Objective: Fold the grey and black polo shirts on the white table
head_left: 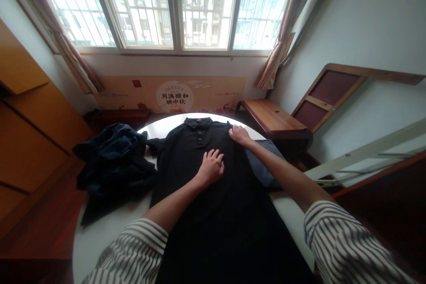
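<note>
Shirt [229, 213] lies flat on the round white table [100, 239], under both hands; long axis runs from the far collar [199, 123] toward the person; right hand [238, 135], nearer the sleeve, pinches shoulder cloth; left hand [212, 168] rests palm-down on the chest, fingers loosely spread, holding nothing; matte black fabric, buttoned placket [199, 136]; crumpled dark pile [113, 159] left, smooth blue-grey cloth [262, 164] right.
</note>
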`<state>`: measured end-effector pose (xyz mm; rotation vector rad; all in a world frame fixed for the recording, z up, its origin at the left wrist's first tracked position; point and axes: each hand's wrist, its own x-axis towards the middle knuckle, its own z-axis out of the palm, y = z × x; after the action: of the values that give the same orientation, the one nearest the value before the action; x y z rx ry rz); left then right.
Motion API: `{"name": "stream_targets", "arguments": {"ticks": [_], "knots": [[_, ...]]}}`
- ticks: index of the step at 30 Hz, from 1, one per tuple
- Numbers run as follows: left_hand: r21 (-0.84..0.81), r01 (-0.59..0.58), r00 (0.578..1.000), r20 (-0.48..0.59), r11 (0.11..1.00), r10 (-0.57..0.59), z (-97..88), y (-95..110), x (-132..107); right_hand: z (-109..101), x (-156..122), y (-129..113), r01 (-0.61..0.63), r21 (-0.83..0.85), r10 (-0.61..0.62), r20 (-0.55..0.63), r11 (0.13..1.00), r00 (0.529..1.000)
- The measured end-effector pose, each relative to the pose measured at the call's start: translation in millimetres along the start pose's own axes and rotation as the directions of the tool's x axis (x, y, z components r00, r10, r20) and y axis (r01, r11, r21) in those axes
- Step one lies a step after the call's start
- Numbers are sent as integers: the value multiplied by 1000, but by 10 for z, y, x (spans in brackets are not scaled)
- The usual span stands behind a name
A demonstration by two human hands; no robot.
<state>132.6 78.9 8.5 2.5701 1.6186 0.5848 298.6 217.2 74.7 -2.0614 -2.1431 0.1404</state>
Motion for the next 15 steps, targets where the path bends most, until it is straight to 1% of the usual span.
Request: {"name": "stream_targets", "arguments": {"ticks": [3,6,8,10,13,15], "knots": [[-3,-5,1000,-3,1000,5,9,-8,1,-95,210,-75,-51,25,51,-11,998,999],[-2,-12,1000,-7,1000,12,11,-8,2,-91,383,-145,-38,42,38,15,998,999],[2,-14,1000,-5,1000,14,8,-3,2,-13,436,-168,-19,35,19,15,999,1000],[5,-12,1000,-5,1000,12,3,3,3,117,433,-166,8,18,-8,24,1000,1000],[2,-13,1000,-4,1000,13,-8,4,6,332,377,-125,37,-9,-36,78,999,996],[-1,-17,1000,-1,1000,17,-16,2,5,419,356,-89,36,-27,-33,108,999,994]]}}
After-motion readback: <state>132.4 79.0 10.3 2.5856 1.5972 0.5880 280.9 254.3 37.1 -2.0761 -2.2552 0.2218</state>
